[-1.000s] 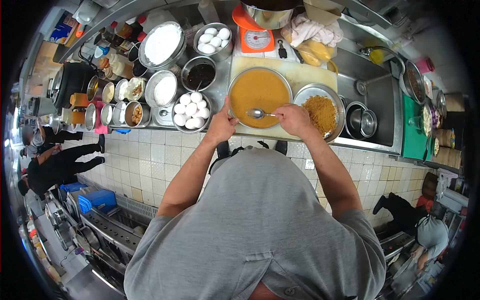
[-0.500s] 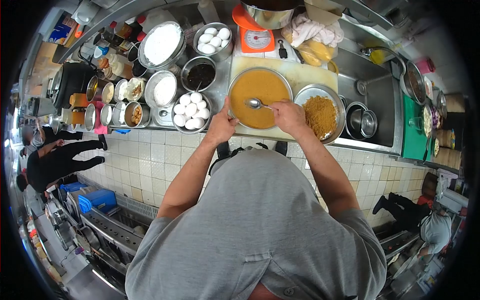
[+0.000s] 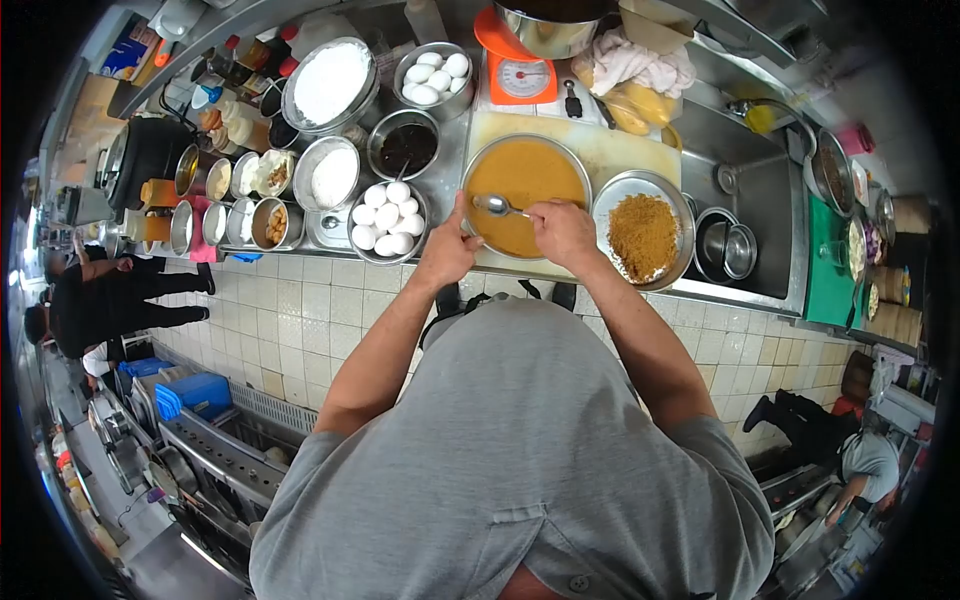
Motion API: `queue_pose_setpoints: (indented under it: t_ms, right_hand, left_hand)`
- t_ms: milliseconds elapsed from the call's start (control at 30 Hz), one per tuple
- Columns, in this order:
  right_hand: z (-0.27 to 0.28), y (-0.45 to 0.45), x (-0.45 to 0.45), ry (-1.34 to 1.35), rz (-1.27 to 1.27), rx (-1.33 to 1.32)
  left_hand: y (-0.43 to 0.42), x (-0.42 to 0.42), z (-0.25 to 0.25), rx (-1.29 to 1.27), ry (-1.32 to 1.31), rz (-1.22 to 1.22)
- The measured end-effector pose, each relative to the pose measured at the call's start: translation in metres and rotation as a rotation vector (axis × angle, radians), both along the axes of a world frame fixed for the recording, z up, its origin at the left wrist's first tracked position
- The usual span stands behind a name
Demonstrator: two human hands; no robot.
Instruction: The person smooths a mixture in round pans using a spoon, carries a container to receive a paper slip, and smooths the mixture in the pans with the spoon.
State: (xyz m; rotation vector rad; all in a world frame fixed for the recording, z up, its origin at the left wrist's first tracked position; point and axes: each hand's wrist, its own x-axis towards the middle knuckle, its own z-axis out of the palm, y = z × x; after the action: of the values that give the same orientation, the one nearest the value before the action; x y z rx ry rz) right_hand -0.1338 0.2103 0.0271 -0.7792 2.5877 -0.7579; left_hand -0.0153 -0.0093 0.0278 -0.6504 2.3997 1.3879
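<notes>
A round metal pan (image 3: 578, 165) full of smooth orange-brown mixture (image 3: 530, 170) rests on a pale cutting board (image 3: 630, 155). My left hand (image 3: 447, 252) grips the pan's left rim, its index finger pointing up along the side and the thumb over the edge. In my right hand (image 3: 565, 235) is a metal spoon (image 3: 492, 204), held by the handle with its bowl at the mixture's surface, left of the middle. Just right of the pan stands a metal bowl (image 3: 684, 235) with brown crumbly sugar-like grains (image 3: 641, 235) over some white powder.
Left of the pan, a bowl of white eggs (image 3: 388, 220) stands close to my left hand. Behind it are a pot of dark liquid (image 3: 404, 148) and bowls of white powder (image 3: 331, 178). An orange scale (image 3: 523, 78) stands behind the board. A sink (image 3: 760, 180) lies to the right.
The spoon and my right hand have moved left across the mixture. My left hand stays on the rim. At the far left, a person in black has shifted.
</notes>
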Motion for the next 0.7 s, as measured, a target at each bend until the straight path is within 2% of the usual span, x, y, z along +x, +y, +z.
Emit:
queue_pose_setpoints:
  t_ms: [100,200,267,300,367,500,567,700]
  right_hand:
    - [-0.025,-0.011,-0.004,-0.004,-0.075,-0.078]
    - [-0.034,-0.019,-0.002,-0.147,0.003,-0.215]
    - [-0.007,-0.014,0.000,-0.228,0.139,-0.087]
    - [0.004,-0.008,0.002,-0.228,0.139,-0.084]
    - [0.020,0.011,0.000,-0.181,0.236,0.084]
    - [0.026,0.028,-0.013,-0.157,0.283,0.125]
    - [0.013,0.020,-0.015,-0.161,0.057,-0.103]
    - [-0.018,-0.010,-0.010,-0.150,-0.083,-0.252]
  left_hand:
    - [-0.001,0.000,-0.008,-0.005,0.032,-0.020]
    - [-0.004,0.002,-0.014,-0.016,0.065,-0.049]
    - [-0.004,0.000,-0.015,0.000,0.075,-0.052]
    - [-0.004,0.000,-0.015,-0.016,0.072,-0.057]
    - [-0.004,0.000,-0.015,-0.032,0.068,-0.057]
    - [-0.003,0.000,-0.011,-0.018,0.058,-0.050]
    - [-0.002,-0.003,-0.006,-0.027,0.049,-0.052]
    - [-0.001,-0.003,0.000,0.012,-0.018,-0.005]
